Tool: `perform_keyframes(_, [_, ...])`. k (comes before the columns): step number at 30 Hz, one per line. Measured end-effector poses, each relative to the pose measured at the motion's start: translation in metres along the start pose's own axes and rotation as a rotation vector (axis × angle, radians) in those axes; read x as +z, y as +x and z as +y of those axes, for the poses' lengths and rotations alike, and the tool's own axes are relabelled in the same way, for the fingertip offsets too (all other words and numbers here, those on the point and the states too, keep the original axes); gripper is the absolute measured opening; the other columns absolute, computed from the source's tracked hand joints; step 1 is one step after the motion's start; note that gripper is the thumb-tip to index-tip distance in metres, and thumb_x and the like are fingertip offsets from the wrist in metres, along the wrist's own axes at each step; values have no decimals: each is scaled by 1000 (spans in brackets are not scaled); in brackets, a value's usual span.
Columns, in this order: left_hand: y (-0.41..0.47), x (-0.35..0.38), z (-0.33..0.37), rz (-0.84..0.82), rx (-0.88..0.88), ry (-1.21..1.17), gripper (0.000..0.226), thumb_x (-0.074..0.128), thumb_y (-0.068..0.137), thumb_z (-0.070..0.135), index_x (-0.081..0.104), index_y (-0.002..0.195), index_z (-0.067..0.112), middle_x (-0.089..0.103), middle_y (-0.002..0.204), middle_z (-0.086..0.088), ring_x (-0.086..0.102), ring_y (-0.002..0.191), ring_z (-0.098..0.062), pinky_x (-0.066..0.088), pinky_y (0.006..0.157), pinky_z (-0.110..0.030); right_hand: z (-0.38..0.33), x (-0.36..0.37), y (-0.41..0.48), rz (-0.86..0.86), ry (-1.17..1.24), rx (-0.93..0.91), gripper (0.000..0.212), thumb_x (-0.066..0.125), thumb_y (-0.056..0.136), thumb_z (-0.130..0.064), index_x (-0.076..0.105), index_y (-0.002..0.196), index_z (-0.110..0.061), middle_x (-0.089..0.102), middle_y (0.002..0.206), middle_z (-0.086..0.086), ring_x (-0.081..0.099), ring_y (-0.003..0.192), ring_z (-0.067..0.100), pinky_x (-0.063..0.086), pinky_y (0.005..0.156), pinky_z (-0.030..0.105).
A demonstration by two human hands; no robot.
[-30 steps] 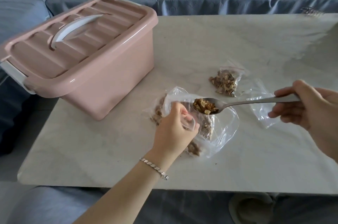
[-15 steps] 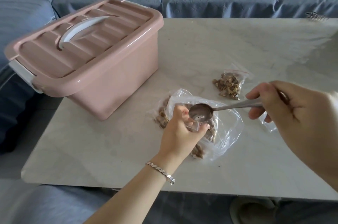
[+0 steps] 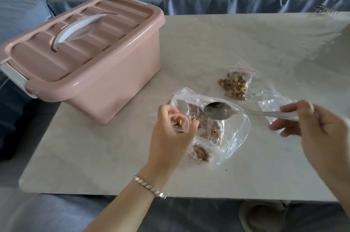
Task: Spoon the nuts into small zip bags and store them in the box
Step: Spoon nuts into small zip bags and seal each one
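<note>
Holding a zip bag [image 3: 186, 119] open beside an empty spoon [image 3: 217, 111].
The left hand [image 3: 168, 131] curls its fingers round the bag, nuts [image 3: 177, 122] in its mouth; the right hand [image 3: 310, 127] grips the spoon, bowl over the nut bag [image 3: 234, 137]. A filled bag [image 3: 234, 85] lies beyond; the closed box [image 3: 106, 72] stands left.

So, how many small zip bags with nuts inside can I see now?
2. One zip bag is pinched in the left hand; another lies on the table beyond the spoon. The large clear bag may hide more.
</note>
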State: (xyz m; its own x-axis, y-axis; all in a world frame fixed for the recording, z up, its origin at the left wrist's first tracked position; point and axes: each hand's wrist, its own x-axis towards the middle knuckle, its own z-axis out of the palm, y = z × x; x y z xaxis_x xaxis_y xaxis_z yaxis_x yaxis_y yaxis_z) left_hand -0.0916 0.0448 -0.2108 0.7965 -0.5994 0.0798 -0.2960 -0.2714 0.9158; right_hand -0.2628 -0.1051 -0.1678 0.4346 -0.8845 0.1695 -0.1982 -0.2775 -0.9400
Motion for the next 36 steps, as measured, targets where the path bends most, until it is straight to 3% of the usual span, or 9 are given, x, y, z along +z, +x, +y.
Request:
perform_keyframes(2, [-1, -4, 0, 11, 39, 4, 36, 73, 76, 24, 43, 96, 18, 59, 85, 17, 59, 77, -2, 49, 74, -21, 22, 7, -7, -26, 26, 170, 29, 41, 98, -24, 63, 82, -14, 70, 62, 0, 66, 55, 16, 52, 51, 17])
perform_keyframes(5, [-2, -5, -2, 19, 64, 23, 37, 73, 74, 23, 43, 95, 16, 59, 78, 13, 59, 73, -3, 46, 72, -13, 46, 16, -20, -80, 88, 416, 25, 42, 97, -16, 63, 86, -7, 71, 63, 5, 68, 59, 17, 54, 52, 18])
perform_keyframes(10, [-2, -4, -1, -35, 62, 64, 38, 74, 74, 24, 42, 94, 18, 57, 73, 10, 58, 71, -5, 48, 69, -17, 69, 13, -22, -238, -171, 526, 10, 58, 89, -9, 66, 83, -11, 71, 61, -1, 68, 66, 21, 57, 60, 27])
perform_keyframes(12, [-4, -3, 0, -58, 63, 82, 38, 74, 74, 24, 40, 93, 21, 57, 73, 9, 58, 72, -5, 49, 71, -21, 69, 8, -22, -350, -412, 484, 13, 61, 87, -15, 65, 80, -25, 70, 65, -4, 66, 71, 18, 54, 68, 34])
perform_keyframes(15, [-7, 0, 5, -77, 78, 92, 39, 74, 74, 23, 39, 91, 24, 57, 74, 10, 58, 73, -4, 48, 70, -19, 47, 6, -24, -386, -642, 242, 17, 62, 85, -22, 58, 80, -38, 64, 89, -11, 59, 84, 9, 45, 73, 24])
perform_keyframes(19, [-10, 6, 14, -142, 104, 92, 40, 74, 76, 31, 39, 93, 23, 56, 74, 10, 57, 72, -2, 46, 60, -14, -10, 24, -22, -452, -395, -84, 19, 65, 80, -29, 58, 86, -46, 60, 91, -22, 54, 89, -6, 40, 71, 4])
perform_keyframes(22, [-10, 14, 20, -139, 155, 147, 42, 74, 75, 26, 34, 86, 32, 52, 71, 14, 55, 70, 2, 43, 54, -12, -30, 46, -25, -582, -344, -194, 17, 65, 78, -40, 67, 94, -39, 59, 91, -22, 54, 87, -6, 42, 74, 8])
perform_keyframes(32, [2, 27, 30, -186, 209, 170, 44, 71, 76, 18, 30, 81, 33, 53, 70, 17, 54, 67, 2, 41, 58, -10, -28, 56, -12, -472, -409, -169, 9, 65, 79, -28, 72, 75, -26, 67, 76, -10, 59, 73, 8, 50, 69, 30])
perform_keyframes(36, [9, 25, 29, -320, 227, 225, 67, 70, 76, 30, 29, 128, 20, 52, 105, 10, 52, 98, -3, 44, 86, -14, -31, 41, 4, -337, -324, -130, 15, 72, 75, -10, 70, 65, -21, 67, 63, -13, 60, 63, 3, 48, 59, 16])
